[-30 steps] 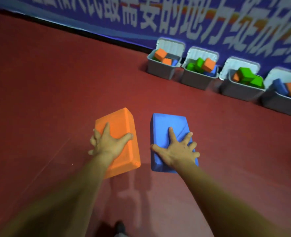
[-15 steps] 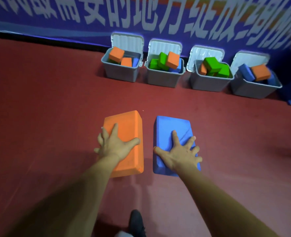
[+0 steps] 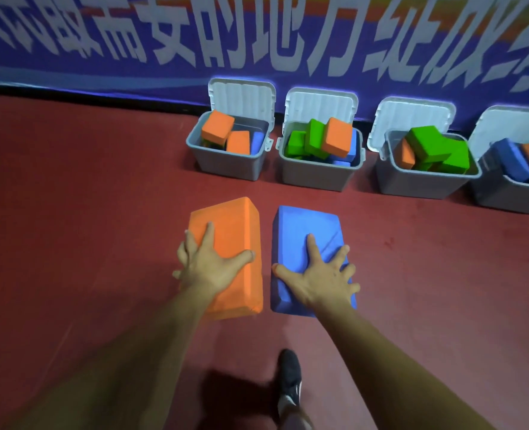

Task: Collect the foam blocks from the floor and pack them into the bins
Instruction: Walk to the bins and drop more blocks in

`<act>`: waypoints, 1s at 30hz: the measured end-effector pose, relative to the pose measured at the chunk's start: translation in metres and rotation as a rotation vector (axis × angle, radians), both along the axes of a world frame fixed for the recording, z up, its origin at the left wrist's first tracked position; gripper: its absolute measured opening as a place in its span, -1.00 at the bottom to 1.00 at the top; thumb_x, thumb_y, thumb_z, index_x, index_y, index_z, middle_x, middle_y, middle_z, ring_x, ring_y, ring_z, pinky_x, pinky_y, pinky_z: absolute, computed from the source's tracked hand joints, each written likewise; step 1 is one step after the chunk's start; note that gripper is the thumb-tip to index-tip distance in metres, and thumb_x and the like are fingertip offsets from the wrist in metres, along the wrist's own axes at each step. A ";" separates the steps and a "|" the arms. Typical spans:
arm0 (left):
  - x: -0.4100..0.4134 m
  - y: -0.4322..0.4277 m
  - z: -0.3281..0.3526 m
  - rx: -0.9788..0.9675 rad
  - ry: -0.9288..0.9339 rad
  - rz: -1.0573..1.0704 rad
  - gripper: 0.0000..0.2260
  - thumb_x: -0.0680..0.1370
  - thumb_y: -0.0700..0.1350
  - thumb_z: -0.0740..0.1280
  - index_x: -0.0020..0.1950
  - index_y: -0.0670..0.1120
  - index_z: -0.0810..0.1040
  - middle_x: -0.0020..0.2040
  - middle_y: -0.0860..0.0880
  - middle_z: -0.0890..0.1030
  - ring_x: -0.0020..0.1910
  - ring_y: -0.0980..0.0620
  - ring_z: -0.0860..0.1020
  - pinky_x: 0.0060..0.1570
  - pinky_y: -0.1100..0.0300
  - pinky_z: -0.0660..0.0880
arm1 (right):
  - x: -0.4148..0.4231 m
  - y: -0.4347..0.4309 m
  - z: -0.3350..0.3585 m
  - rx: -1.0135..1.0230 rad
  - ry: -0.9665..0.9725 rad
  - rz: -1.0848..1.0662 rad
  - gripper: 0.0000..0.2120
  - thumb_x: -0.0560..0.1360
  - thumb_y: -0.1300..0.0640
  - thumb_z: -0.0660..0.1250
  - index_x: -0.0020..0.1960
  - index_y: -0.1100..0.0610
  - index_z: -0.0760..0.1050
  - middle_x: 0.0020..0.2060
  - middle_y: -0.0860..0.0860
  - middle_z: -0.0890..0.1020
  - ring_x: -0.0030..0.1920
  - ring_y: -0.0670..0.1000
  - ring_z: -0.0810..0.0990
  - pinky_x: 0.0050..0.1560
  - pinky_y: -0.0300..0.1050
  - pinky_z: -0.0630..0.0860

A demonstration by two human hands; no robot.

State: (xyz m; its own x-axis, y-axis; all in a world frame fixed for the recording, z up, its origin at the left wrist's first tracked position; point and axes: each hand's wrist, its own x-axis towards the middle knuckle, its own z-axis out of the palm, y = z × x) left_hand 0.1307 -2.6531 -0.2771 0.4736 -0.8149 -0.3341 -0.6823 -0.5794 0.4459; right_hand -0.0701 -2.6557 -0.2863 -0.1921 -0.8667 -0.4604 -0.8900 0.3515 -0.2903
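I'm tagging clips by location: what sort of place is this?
Probably an indoor sports or activity hall: a red floor like sports flooring, a big blue banner with large lettering along the wall, and a row of grey bins holding foam blocks.

the orange block (image 3: pixel 226 256) and the blue block (image 3: pixel 306 237) are plain, the floor (image 3: pixel 86 212) is dark red, the bins (image 3: pixel 229 169) are grey with pale lids (image 3: pixel 241 97), the packed blocks (image 3: pixel 314 138) are orange, green and blue, the banner (image 3: pixel 70 72) is blue with white characters, and the shoe (image 3: pixel 289 373) is black.
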 end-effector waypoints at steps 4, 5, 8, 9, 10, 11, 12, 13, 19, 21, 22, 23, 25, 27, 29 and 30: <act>0.025 -0.107 0.003 0.035 -0.010 0.032 0.08 0.22 0.50 0.41 0.62 0.27 0.00 0.66 -0.03 -0.09 0.61 -0.09 -0.06 0.42 -0.35 0.15 | 0.013 -0.112 0.002 0.021 -0.009 0.010 0.02 0.27 -0.64 0.16 0.58 -0.36 -0.18 0.61 0.20 -0.25 0.54 0.39 0.01 0.42 0.44 0.08; 0.033 -0.133 0.005 0.041 -0.008 0.036 0.08 0.21 0.50 0.42 0.62 0.27 0.00 0.66 -0.02 -0.09 0.61 -0.08 -0.06 0.42 -0.35 0.14 | 0.018 -0.141 0.002 0.028 -0.016 0.007 0.02 0.27 -0.64 0.17 0.58 -0.37 -0.19 0.61 0.20 -0.25 0.54 0.38 0.01 0.42 0.44 0.07; 0.062 -0.210 0.006 0.064 -0.010 0.044 0.07 0.22 0.50 0.41 0.61 0.28 -0.02 0.66 -0.02 -0.12 0.62 -0.08 -0.08 0.42 -0.35 0.12 | 0.043 -0.221 0.002 0.046 -0.023 0.016 0.01 0.28 -0.64 0.18 0.58 -0.37 -0.18 0.61 0.19 -0.24 0.55 0.38 0.00 0.43 0.44 0.07; 0.072 -0.238 0.004 0.067 -0.004 0.045 0.07 0.22 0.50 0.40 0.61 0.28 -0.03 0.66 -0.02 -0.13 0.62 -0.08 -0.09 0.43 -0.35 0.11 | 0.053 -0.248 0.000 0.051 -0.028 0.018 0.01 0.28 -0.64 0.18 0.58 -0.37 -0.18 0.61 0.19 -0.24 0.55 0.38 -0.01 0.43 0.43 0.06; 0.082 -0.267 0.001 0.068 0.002 0.047 0.07 0.23 0.50 0.40 0.61 0.29 -0.03 0.66 -0.02 -0.14 0.62 -0.08 -0.10 0.43 -0.35 0.11 | 0.063 -0.276 -0.003 0.053 -0.035 0.016 0.01 0.28 -0.63 0.18 0.58 -0.37 -0.19 0.61 0.18 -0.24 0.55 0.37 -0.01 0.44 0.43 0.06; 0.093 -0.298 -0.003 0.065 0.008 0.045 0.07 0.24 0.50 0.41 0.62 0.28 -0.03 0.66 -0.01 -0.14 0.62 -0.08 -0.11 0.43 -0.35 0.11 | 0.072 -0.306 -0.008 0.053 -0.045 0.013 0.01 0.28 -0.63 0.19 0.58 -0.38 -0.19 0.61 0.18 -0.24 0.56 0.37 -0.01 0.44 0.42 0.06; 0.103 -0.329 -0.007 0.066 0.011 0.033 0.07 0.24 0.49 0.42 0.62 0.28 -0.03 0.66 -0.01 -0.14 0.62 -0.08 -0.11 0.42 -0.35 0.10 | 0.081 -0.334 -0.012 0.057 -0.050 0.010 0.01 0.29 -0.63 0.19 0.58 -0.38 -0.19 0.62 0.18 -0.24 0.56 0.37 -0.01 0.44 0.42 0.06; 0.113 -0.358 -0.011 0.069 0.011 0.020 0.07 0.24 0.49 0.42 0.62 0.28 -0.02 0.66 -0.01 -0.14 0.61 -0.09 -0.10 0.42 -0.34 0.11 | 0.089 -0.359 -0.015 0.060 -0.045 0.007 0.01 0.29 -0.63 0.19 0.58 -0.38 -0.20 0.62 0.18 -0.24 0.56 0.36 -0.01 0.44 0.42 0.06; 0.160 -0.537 -0.041 0.072 -0.006 -0.036 0.07 0.23 0.49 0.44 0.62 0.26 0.02 0.66 0.00 -0.12 0.61 -0.07 -0.09 0.41 -0.33 0.12 | 0.141 -0.526 -0.043 0.067 -0.027 -0.057 0.01 0.29 -0.62 0.20 0.58 -0.39 -0.19 0.62 0.16 -0.23 0.56 0.34 0.00 0.44 0.39 0.09; 0.168 -0.582 -0.045 0.089 -0.011 -0.056 0.07 0.22 0.49 0.44 0.61 0.27 0.01 0.66 0.01 -0.12 0.61 -0.06 -0.09 0.41 -0.31 0.14 | 0.153 -0.568 -0.045 0.081 -0.054 -0.099 0.01 0.28 -0.61 0.21 0.58 -0.38 -0.17 0.62 0.16 -0.22 0.56 0.33 0.01 0.44 0.38 0.09; 0.172 -0.605 -0.049 0.103 -0.019 -0.055 0.07 0.22 0.49 0.43 0.61 0.28 0.00 0.66 0.02 -0.12 0.61 -0.06 -0.09 0.42 -0.30 0.15 | 0.158 -0.589 -0.047 0.082 -0.063 -0.110 0.01 0.28 -0.61 0.22 0.58 -0.38 -0.16 0.62 0.16 -0.21 0.55 0.33 0.02 0.43 0.38 0.10; 0.176 -0.629 -0.054 0.113 -0.029 -0.049 0.08 0.22 0.49 0.43 0.61 0.28 -0.01 0.66 0.03 -0.12 0.61 -0.06 -0.09 0.42 -0.30 0.16 | 0.162 -0.610 -0.051 0.081 -0.069 -0.116 0.01 0.28 -0.61 0.22 0.59 -0.38 -0.15 0.62 0.16 -0.21 0.55 0.33 0.03 0.43 0.38 0.10; 0.181 -0.679 -0.066 0.121 -0.040 -0.046 0.08 0.21 0.50 0.43 0.61 0.28 -0.01 0.66 0.03 -0.11 0.61 -0.06 -0.08 0.42 -0.31 0.17 | 0.166 -0.655 -0.061 0.084 -0.074 -0.126 0.01 0.28 -0.62 0.22 0.58 -0.39 -0.15 0.62 0.15 -0.21 0.55 0.33 0.03 0.43 0.37 0.11; 0.182 -0.730 -0.083 0.124 -0.040 -0.059 0.09 0.20 0.50 0.42 0.61 0.27 -0.01 0.66 0.04 -0.12 0.61 -0.06 -0.08 0.41 -0.31 0.18 | 0.164 -0.703 -0.077 0.086 -0.082 -0.133 0.00 0.28 -0.62 0.23 0.58 -0.40 -0.14 0.62 0.15 -0.21 0.56 0.32 0.03 0.44 0.36 0.11; 0.179 -0.773 -0.101 0.130 -0.036 -0.052 0.09 0.20 0.49 0.44 0.61 0.27 0.00 0.66 0.05 -0.13 0.61 -0.06 -0.08 0.39 -0.32 0.19 | 0.162 -0.745 -0.093 0.120 -0.095 -0.140 0.00 0.28 -0.61 0.25 0.58 -0.40 -0.14 0.63 0.14 -0.20 0.56 0.31 0.02 0.45 0.36 0.11; 0.178 -0.795 -0.115 0.109 -0.030 -0.032 0.09 0.20 0.48 0.45 0.61 0.27 0.01 0.65 0.06 -0.14 0.61 -0.05 -0.07 0.39 -0.32 0.19 | 0.162 -0.768 -0.103 0.113 -0.119 -0.165 0.00 0.29 -0.60 0.26 0.58 -0.40 -0.13 0.63 0.13 -0.19 0.57 0.31 0.02 0.46 0.36 0.11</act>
State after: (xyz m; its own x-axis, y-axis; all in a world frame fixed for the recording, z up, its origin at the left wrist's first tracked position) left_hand 0.3091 -3.4484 -0.3924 0.4592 -0.7892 -0.4078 -0.7134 -0.6011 0.3602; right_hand 0.0922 -3.4241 -0.3896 -0.2655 -0.7695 -0.5808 -0.7796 0.5258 -0.3403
